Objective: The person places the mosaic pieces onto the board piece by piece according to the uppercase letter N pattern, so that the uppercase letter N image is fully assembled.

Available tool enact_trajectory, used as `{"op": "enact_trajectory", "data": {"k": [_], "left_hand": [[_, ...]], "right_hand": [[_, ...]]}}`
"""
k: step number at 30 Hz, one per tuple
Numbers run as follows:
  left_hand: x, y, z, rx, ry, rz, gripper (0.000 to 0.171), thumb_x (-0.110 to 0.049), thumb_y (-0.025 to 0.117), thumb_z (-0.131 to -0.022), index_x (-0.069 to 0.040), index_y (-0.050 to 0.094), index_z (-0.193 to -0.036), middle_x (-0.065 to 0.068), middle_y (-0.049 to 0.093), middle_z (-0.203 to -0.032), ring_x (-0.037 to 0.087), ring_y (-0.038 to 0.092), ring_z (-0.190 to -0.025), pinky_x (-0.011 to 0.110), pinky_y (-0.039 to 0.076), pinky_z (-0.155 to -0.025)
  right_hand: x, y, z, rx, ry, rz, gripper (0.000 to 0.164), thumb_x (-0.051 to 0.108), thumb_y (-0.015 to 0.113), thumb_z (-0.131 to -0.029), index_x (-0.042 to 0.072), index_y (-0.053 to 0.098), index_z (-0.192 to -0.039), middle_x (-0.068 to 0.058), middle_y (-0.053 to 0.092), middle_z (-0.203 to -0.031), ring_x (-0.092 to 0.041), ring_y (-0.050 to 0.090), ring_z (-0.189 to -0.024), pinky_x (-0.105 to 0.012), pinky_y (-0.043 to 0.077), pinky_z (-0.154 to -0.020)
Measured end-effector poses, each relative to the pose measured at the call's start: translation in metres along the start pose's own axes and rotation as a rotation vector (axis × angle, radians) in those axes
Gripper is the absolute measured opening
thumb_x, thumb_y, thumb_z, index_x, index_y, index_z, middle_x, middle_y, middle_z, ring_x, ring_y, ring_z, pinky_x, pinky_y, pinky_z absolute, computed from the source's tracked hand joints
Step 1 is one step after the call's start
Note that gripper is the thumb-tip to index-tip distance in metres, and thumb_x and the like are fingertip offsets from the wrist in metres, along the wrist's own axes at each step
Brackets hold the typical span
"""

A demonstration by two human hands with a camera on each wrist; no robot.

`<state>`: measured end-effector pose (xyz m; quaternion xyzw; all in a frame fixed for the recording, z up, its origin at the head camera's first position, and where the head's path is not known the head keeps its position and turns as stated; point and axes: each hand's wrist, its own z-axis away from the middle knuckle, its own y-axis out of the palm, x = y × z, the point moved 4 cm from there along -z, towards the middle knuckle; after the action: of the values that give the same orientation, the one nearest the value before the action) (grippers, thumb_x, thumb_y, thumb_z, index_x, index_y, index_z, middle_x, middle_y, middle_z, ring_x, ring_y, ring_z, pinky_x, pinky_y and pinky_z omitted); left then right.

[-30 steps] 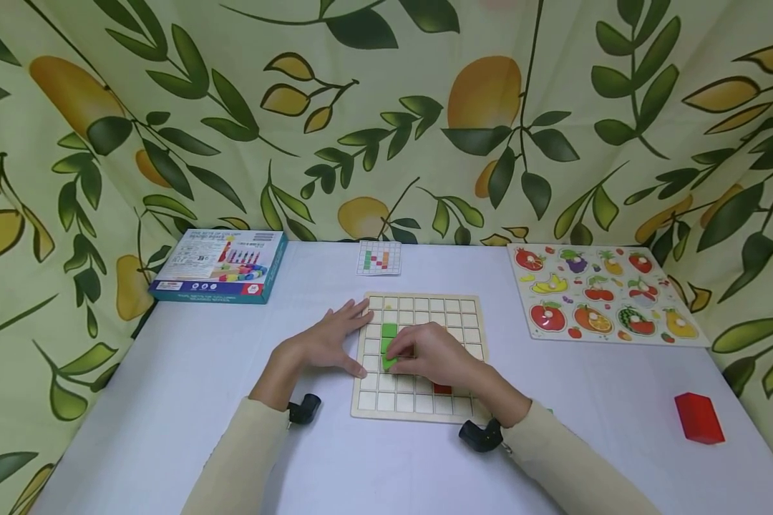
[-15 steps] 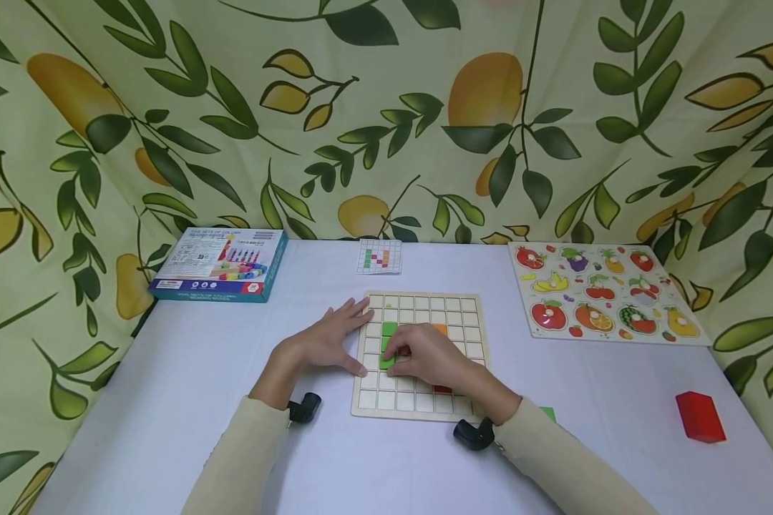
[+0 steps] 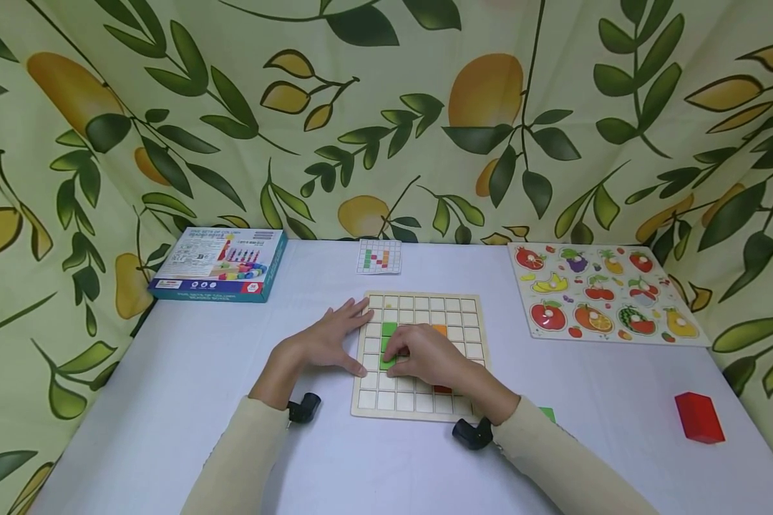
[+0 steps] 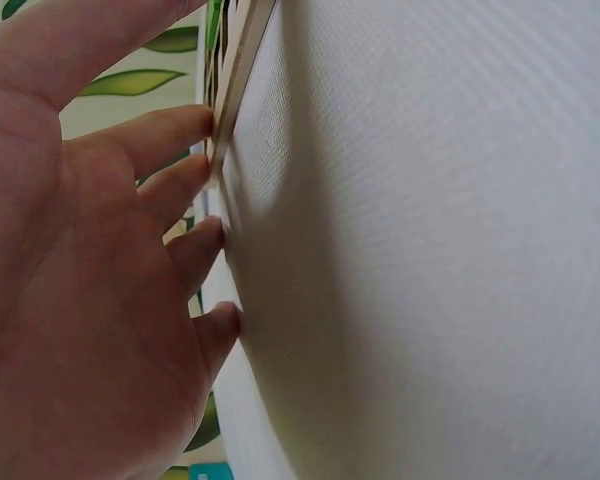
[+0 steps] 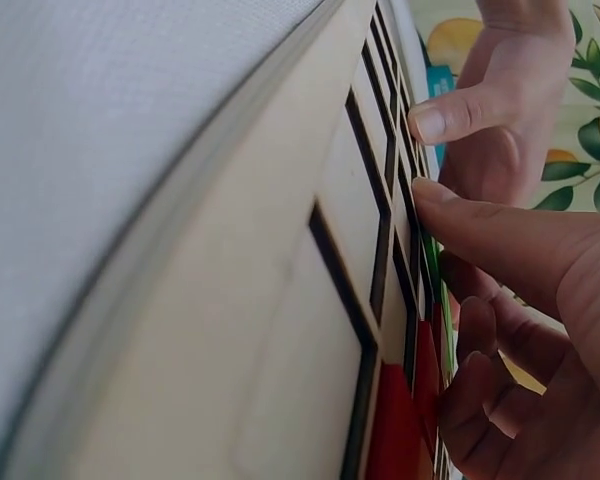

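A wooden grid board [image 3: 406,402] with white square cells lies mid-table. My left hand [image 3: 325,342] rests along its left edge with straight, spread fingers; in the left wrist view, fingertips [image 4: 202,120] touch the board's side. My right hand [image 3: 434,352] reaches over the grid, thumb and curled fingers at the lowest green tile [image 3: 386,363] of a column on the left. That tile sits flat in line with the green tile [image 3: 389,329] at the top. An orange tile [image 3: 440,330] and a red tile [image 3: 442,389] show around the right hand, which hides the middle cells.
Behind the board lies a small pattern card [image 3: 378,258]. A boxed toy set [image 3: 219,266] is at back left, a fruit puzzle board [image 3: 602,295] at back right. A red block [image 3: 699,417] stands far right. A green piece [image 3: 547,413] peeks out beside the right sleeve.
The lowest green tile, tilted under the right fingers before, now lies flat in its cell. The right wrist has shifted slightly left, uncovering the orange tile and the green piece. Left hand unmoved.
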<state>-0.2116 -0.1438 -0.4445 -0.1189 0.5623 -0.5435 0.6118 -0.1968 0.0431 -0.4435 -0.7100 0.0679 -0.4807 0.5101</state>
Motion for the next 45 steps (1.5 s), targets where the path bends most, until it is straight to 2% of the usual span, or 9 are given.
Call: {"op": "enact_trajectory", "data": {"k": [12,18,23,28,35,39,45], "left_hand": [[0.001,0.002,-0.002,0.000,0.004,-0.009,0.109,-0.042,0.090,-0.072,-0.015,0.032,-0.161,-0.001,0.012,-0.175,0.029,0.002,-0.164,0.056,0.006,-0.133],[0.002,0.002,-0.003,-0.003,0.009,-0.016,0.109,-0.042,0.090,-0.072,-0.014,0.032,-0.161,-0.001,0.012,-0.175,0.029,0.003,-0.164,0.056,0.006,-0.133],[0.002,0.003,-0.003,-0.007,0.009,-0.022,0.110,-0.043,0.090,-0.072,-0.014,0.033,-0.161,0.000,0.012,-0.175,0.029,0.003,-0.164,0.057,0.006,-0.132],[0.003,0.003,-0.003,-0.009,-0.005,-0.023,0.110,-0.043,0.090,-0.072,-0.016,0.032,-0.161,-0.001,0.012,-0.175,0.028,0.002,-0.164,0.056,0.005,-0.132],[0.002,0.002,-0.004,-0.012,-0.008,-0.033,0.110,-0.042,0.090,-0.071,-0.016,0.032,-0.161,-0.001,0.012,-0.175,0.028,0.003,-0.164,0.056,0.006,-0.133],[0.001,0.002,-0.003,-0.015,-0.015,-0.030,0.110,-0.042,0.090,-0.071,-0.016,0.032,-0.161,-0.001,0.012,-0.175,0.028,0.003,-0.164,0.056,0.006,-0.133],[0.000,0.003,-0.003,-0.019,-0.015,-0.022,0.111,-0.041,0.091,-0.070,-0.016,0.032,-0.161,-0.001,0.012,-0.175,0.027,0.003,-0.164,0.056,0.006,-0.133]], "right_hand": [[-0.001,0.000,0.001,0.027,0.005,0.009,0.012,0.021,0.088,-0.079,0.020,0.081,-0.090,0.011,0.074,-0.096,-0.008,0.067,-0.098,-0.031,0.056,-0.092],[-0.001,-0.003,0.003,0.075,0.005,-0.024,0.018,0.024,0.089,-0.079,0.020,0.082,-0.095,0.012,0.073,-0.101,-0.008,0.065,-0.104,-0.033,0.055,-0.098],[-0.001,-0.014,0.007,0.078,0.000,-0.077,0.025,0.025,0.089,-0.078,0.021,0.080,-0.101,0.012,0.073,-0.107,-0.008,0.064,-0.105,-0.033,0.055,-0.098],[-0.003,-0.027,0.012,0.078,-0.027,-0.071,0.034,0.026,0.089,-0.078,0.020,0.078,-0.110,0.010,0.073,-0.113,-0.010,0.064,-0.109,-0.037,0.054,-0.101],[-0.015,-0.039,0.023,0.077,-0.027,-0.072,0.041,0.029,0.089,-0.079,0.025,0.076,-0.118,0.012,0.072,-0.121,-0.014,0.062,-0.122,-0.048,0.048,-0.112],[-0.026,-0.045,0.031,0.061,0.003,-0.053,0.045,0.033,0.089,-0.079,0.027,0.075,-0.121,0.009,0.071,-0.125,-0.017,0.060,-0.124,-0.051,0.049,-0.110],[-0.042,-0.058,0.046,0.033,0.059,-0.049,0.047,0.032,0.090,-0.077,0.022,0.075,-0.121,0.006,0.071,-0.127,-0.022,0.060,-0.126,-0.051,0.051,-0.107]]}}
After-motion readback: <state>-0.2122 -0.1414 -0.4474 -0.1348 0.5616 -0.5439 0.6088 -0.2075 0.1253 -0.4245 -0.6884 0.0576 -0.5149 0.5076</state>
